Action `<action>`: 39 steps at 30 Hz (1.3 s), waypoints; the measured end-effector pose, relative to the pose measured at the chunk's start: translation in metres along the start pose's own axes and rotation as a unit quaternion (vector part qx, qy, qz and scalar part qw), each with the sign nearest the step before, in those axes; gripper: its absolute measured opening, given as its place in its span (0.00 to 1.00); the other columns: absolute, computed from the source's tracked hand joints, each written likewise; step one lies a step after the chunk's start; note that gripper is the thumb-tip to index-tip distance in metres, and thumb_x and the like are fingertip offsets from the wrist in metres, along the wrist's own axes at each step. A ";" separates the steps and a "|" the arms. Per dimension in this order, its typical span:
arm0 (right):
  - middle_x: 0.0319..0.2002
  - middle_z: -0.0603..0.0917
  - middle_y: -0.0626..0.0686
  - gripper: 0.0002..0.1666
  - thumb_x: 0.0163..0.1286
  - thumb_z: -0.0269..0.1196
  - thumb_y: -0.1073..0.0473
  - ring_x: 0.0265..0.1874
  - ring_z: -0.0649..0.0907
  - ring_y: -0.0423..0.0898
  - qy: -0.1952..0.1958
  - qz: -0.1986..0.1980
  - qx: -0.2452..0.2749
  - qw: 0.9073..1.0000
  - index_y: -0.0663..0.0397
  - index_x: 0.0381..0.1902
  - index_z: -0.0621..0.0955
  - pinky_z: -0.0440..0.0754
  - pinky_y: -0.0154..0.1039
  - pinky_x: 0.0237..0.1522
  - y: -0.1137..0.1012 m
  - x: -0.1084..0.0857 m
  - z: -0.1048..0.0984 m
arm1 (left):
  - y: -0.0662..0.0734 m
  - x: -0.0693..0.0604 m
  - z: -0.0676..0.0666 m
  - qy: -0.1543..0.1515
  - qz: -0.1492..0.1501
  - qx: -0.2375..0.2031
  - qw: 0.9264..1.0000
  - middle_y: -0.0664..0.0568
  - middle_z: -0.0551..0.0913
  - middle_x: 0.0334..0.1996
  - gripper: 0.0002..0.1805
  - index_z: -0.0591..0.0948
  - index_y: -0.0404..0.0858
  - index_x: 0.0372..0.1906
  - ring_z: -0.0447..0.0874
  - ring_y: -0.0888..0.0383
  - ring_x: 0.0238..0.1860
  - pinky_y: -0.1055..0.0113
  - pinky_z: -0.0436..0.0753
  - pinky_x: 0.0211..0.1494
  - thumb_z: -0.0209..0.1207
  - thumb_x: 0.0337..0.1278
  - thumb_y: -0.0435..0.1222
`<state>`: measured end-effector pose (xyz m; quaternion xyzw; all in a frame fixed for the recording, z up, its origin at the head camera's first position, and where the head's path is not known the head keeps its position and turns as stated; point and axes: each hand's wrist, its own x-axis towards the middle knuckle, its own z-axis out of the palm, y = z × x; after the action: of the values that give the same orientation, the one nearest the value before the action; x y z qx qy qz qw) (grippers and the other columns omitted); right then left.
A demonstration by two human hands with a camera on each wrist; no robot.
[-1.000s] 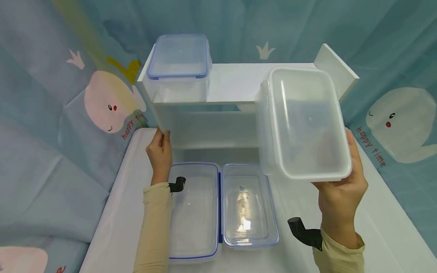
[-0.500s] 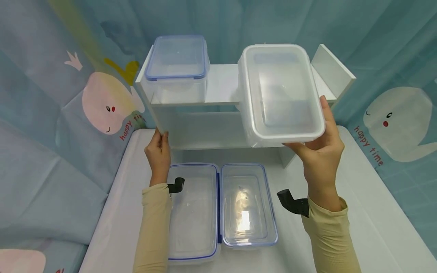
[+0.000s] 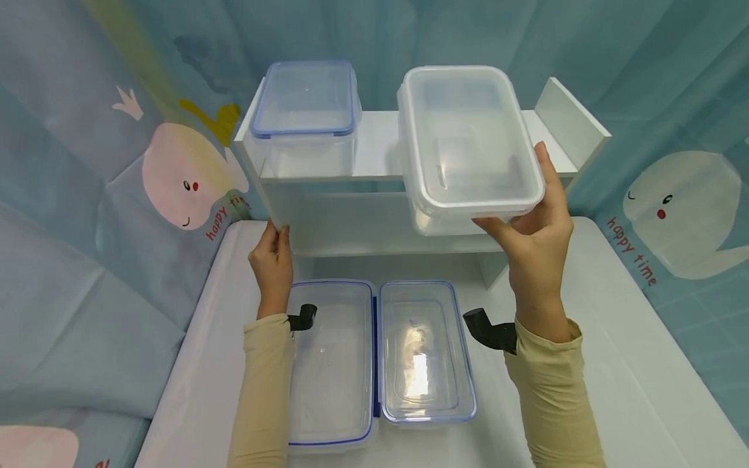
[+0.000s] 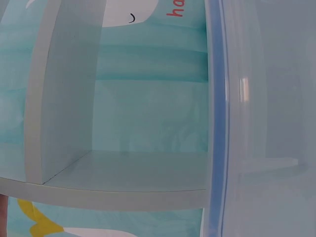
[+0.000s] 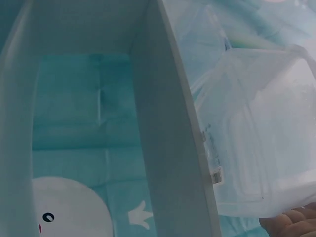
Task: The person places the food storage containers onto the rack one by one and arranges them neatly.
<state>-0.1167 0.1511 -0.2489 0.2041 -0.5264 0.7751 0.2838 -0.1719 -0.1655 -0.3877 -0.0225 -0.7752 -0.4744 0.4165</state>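
My right hand (image 3: pixel 537 270) grips the lower right corner of a clear plastic food container with a whitish lid (image 3: pixel 473 140). The container is tilted towards me over the front edge of the white shelf's upper board (image 3: pixel 380 159). From the right wrist view, the container's clear body (image 5: pixel 261 133) appears beside the board's edge; whether they touch I cannot tell. My left hand (image 3: pixel 273 268) pinches the front edge of the shelf's left side panel (image 3: pixel 264 188). Only a sliver of that hand shows at the left wrist view's edge.
A blue-lidded container (image 3: pixel 307 104) stands on the shelf's upper left. Before the shelf, a large blue-rimmed container (image 3: pixel 333 364) and a smaller one (image 3: pixel 424 351) lie side by side on the white table (image 3: pixel 614 377). A patterned teal curtain (image 3: pixel 409 39) hangs behind.
My right hand has carried the whitish-lidded container up and to the left, from in front of the shelf's right end to its upper board. My left hand stays at the side panel.
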 end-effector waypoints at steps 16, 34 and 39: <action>0.62 0.69 0.60 0.59 0.45 0.76 0.66 0.58 0.71 0.56 -0.002 0.018 0.002 1.000 0.60 0.71 0.56 0.71 0.41 0.58 0.011 0.020 0.009 | -0.003 -0.005 0.000 0.011 -0.010 0.001 1.000 0.38 0.84 0.42 0.15 0.79 0.31 0.55 0.85 0.44 0.38 0.74 0.79 0.40 0.55 0.64 0.30; 0.43 0.81 0.60 0.23 0.48 0.66 0.82 0.46 0.79 0.55 0.069 -0.022 -0.039 0.997 0.69 0.45 0.80 0.78 0.38 0.49 0.020 0.002 0.002 | 0.000 0.000 0.000 0.006 -0.007 -0.002 1.000 0.39 0.84 0.43 0.15 0.80 0.31 0.53 0.84 0.45 0.42 0.50 0.80 0.42 0.55 0.65 0.30; 0.44 0.80 0.60 0.23 0.49 0.68 0.79 0.47 0.78 0.55 0.064 -0.024 -0.060 0.996 0.68 0.45 0.80 0.77 0.40 0.50 0.025 0.006 0.007 | 0.000 0.000 0.001 0.005 -0.001 0.001 1.000 0.38 0.83 0.45 0.16 0.78 0.30 0.55 0.84 0.45 0.42 0.51 0.80 0.41 0.55 0.65 0.30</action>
<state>-0.1373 0.1391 -0.2599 0.1488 -0.5473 0.7469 0.3471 -0.1727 -0.1647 -0.3881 -0.0196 -0.7736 -0.4743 0.4198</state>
